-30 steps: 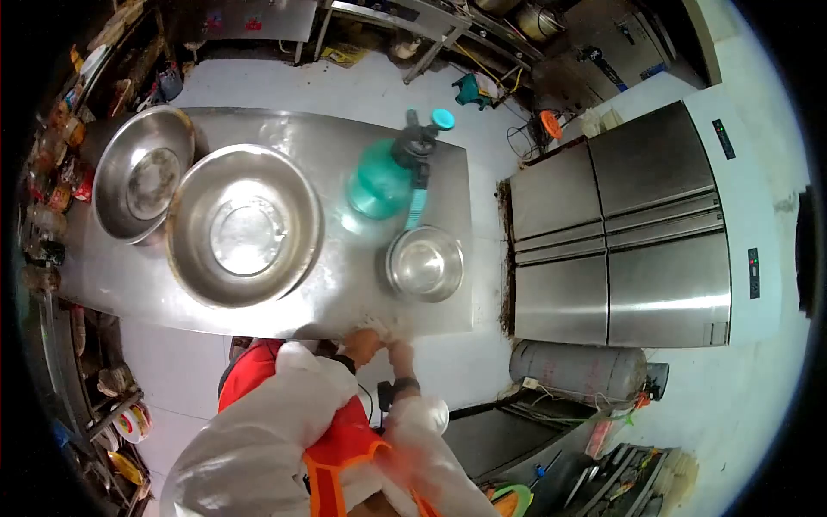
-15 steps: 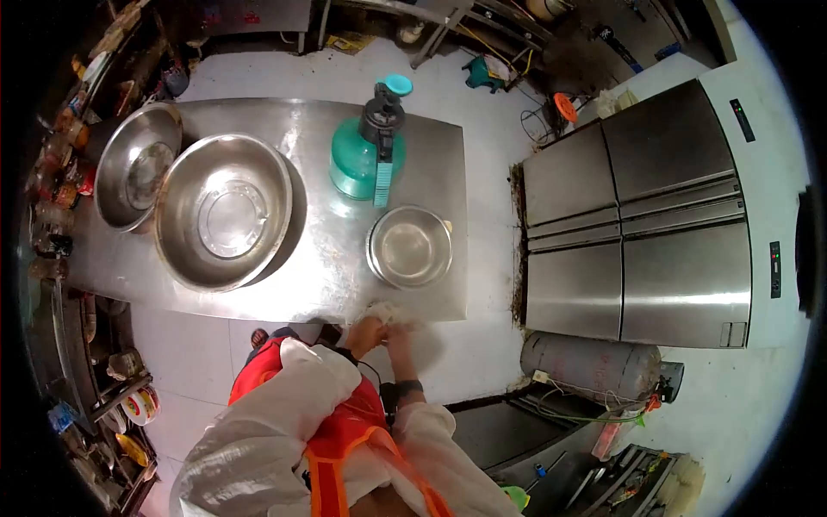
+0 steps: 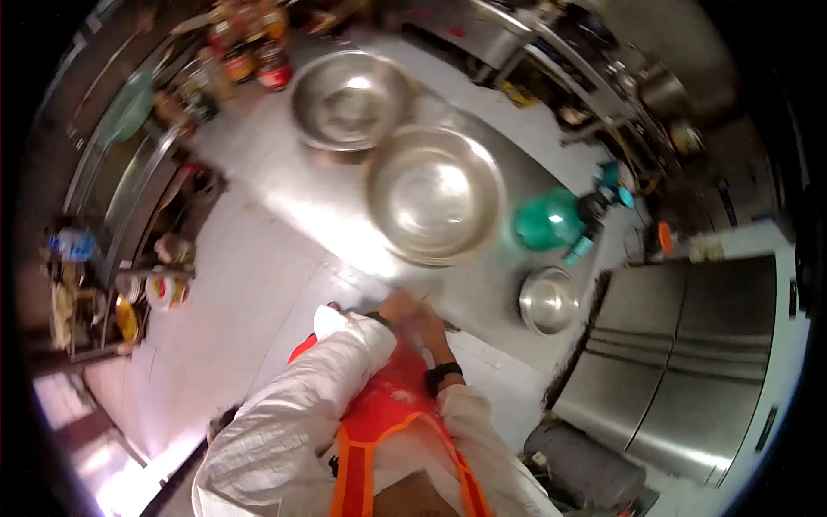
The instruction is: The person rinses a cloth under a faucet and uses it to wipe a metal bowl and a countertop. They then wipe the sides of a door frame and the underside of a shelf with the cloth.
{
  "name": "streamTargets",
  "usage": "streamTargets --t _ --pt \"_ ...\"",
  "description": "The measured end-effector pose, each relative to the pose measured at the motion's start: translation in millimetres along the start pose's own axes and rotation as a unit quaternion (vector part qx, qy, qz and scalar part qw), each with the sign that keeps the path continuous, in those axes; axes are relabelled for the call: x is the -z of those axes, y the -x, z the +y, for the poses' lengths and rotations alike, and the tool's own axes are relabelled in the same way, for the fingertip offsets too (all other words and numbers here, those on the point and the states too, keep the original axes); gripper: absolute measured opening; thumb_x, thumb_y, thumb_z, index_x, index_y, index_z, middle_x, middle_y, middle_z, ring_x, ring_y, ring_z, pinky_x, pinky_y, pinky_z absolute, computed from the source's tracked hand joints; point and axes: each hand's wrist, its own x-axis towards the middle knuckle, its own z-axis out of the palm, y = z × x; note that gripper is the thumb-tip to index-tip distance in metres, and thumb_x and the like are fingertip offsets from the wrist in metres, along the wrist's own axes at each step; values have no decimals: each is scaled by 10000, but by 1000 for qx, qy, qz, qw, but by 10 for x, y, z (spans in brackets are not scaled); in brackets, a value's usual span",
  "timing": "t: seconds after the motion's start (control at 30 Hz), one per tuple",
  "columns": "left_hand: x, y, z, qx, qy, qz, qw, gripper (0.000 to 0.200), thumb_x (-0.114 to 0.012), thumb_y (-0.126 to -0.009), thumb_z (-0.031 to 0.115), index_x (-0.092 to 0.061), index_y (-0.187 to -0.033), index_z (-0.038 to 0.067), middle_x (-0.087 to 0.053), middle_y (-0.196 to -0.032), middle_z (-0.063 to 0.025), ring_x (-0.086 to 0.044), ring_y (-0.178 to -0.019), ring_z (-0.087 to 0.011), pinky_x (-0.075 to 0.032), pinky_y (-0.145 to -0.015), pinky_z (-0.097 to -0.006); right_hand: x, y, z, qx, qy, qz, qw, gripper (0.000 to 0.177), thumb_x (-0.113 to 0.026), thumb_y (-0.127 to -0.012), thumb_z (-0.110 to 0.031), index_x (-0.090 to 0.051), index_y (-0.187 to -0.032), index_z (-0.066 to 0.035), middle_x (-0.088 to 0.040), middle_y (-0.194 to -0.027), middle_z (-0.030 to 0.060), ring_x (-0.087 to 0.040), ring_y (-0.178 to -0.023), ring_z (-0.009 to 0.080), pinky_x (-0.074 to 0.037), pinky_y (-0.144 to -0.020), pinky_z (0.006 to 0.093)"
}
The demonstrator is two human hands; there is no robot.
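My left hand (image 3: 398, 307) and my right hand (image 3: 427, 327) are close together at the near edge of the steel table (image 3: 284, 177). Motion blur smears the fingers of both, so whether they hold anything does not show. Beyond them on the tabletop stands a large steel basin (image 3: 431, 194), with a second steel basin (image 3: 351, 102) behind it to the left. To the right are a green pressure sprayer bottle (image 3: 550, 221) with a black top and a small steel bowl (image 3: 549, 301).
A steel refrigerator (image 3: 680, 345) stands at the right, with a grey gas cylinder (image 3: 586, 461) before it. Jars (image 3: 274, 69) line the table's far left end. A cluttered shelf (image 3: 129, 215) runs along the left, and pale floor tiles (image 3: 250, 284) lie between.
The view has swung leftward, so the table and its things appear turned and further right. My hands, with something whitish at the fingers before, are now blurred.
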Motion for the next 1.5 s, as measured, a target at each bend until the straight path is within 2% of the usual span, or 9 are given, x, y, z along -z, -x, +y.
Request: streamTargets --t 0.03,0.07,0.37,0.8,0.9,0.97,1.1,1.27,1.5 --pt "9 145 -259 -7 22 -83 996 354 -482 -793 311 -546 -1067 97 -575 -725 -128 -529 -562 -276 -414 -470 -359 -192 -53 -108 66 74 -29 995 175 -381 -800 -50 -484 -930 4 -545 -864 123 -527 -803 237 -417 -743 305" --pt "1518 211 -45 -53 153 -24 986 325 -532 -751 320 -618 -833 17 -580 -646 -138 -531 -514 -266 -419 -453 -353 -356 -222 78 242 190 -69 949 298 -501 -812 -179 -494 -1068 -26 -557 -1006 80 -544 -857 156 -434 -747 273" --pt "3340 1354 -912 401 479 -1 781 298 -507 -714 238 -591 -611 -29 -534 -491 -82 -494 -394 -142 -392 -384 -264 -2203 -676 -968 213 82 -258 939 340 -509 -755 -37 -414 -1081 -17 -480 -879 42 -472 -705 110 -412 -658 244" --pt "4964 3190 -920 370 539 413 634 267 -459 -757 162 -524 -558 -4 -502 -506 -47 -496 -466 -112 -378 -441 -226 -4413 -1048 -2452 262 145 -555 776 535 -592 -671 -26 -389 -1167 -30 -522 -920 95 -517 -779 161 -423 -730 253" --pt "5212 3460 -1175 326 375 491 715 282 -460 -759 156 -515 -531 0 -498 -495 -46 -496 -465 -108 -374 -439 -227 -5000 -1249 -2863 300 234 -708 595 388 -581 -677 -19 -481 -1052 -21 -546 -821 57 -519 -764 138 -427 -742 258" --pt "5312 3603 -1263 448 479 497 568 259 -475 -759 195 -574 -593 22 -519 -501 -57 -480 -434 -140 -394 -447 -271 -5192 -1117 -3214 211 196 -669 686 230 -575 -691 -16 -534 -917 -14 -557 -752 29 -518 -732 122 -427 -737 252" --pt "5311 4011 -1444 554 367 582 469 301 -475 -783 217 -585 -624 -14 -530 -516 -42 -465 -442 -119 -378 -419 -258 -5884 -1122 -3395 94 220 -743 625 222 -532 -711 47 -554 -921 -21 -563 -788 40 -525 -736 128 -437 -704 253" --pt "5334 4674 -1056 516 360 742 232 331 -488 -820 228 -591 -649 -37 -559 -562 -37 -505 -505 -93 -397 -471 -226 -6824 -855 -3161 338 178 -778 498 226 -556 -700 34 -565 -922 -8 -570 -826 115 -558 -749 234 -438 -674 284" --pt "4936 5912 -842 615 227 739 154 322 -430 -846 185 -590 -685 -44 -577 -629 -36 -522 -596 -96 -419 -552 -233 -8110 -38 -2735 295 161 -862 380 163 -547 -736 -24 -547 -898 1 -550 -782 126 -557 -743 236 -432 -668 285"
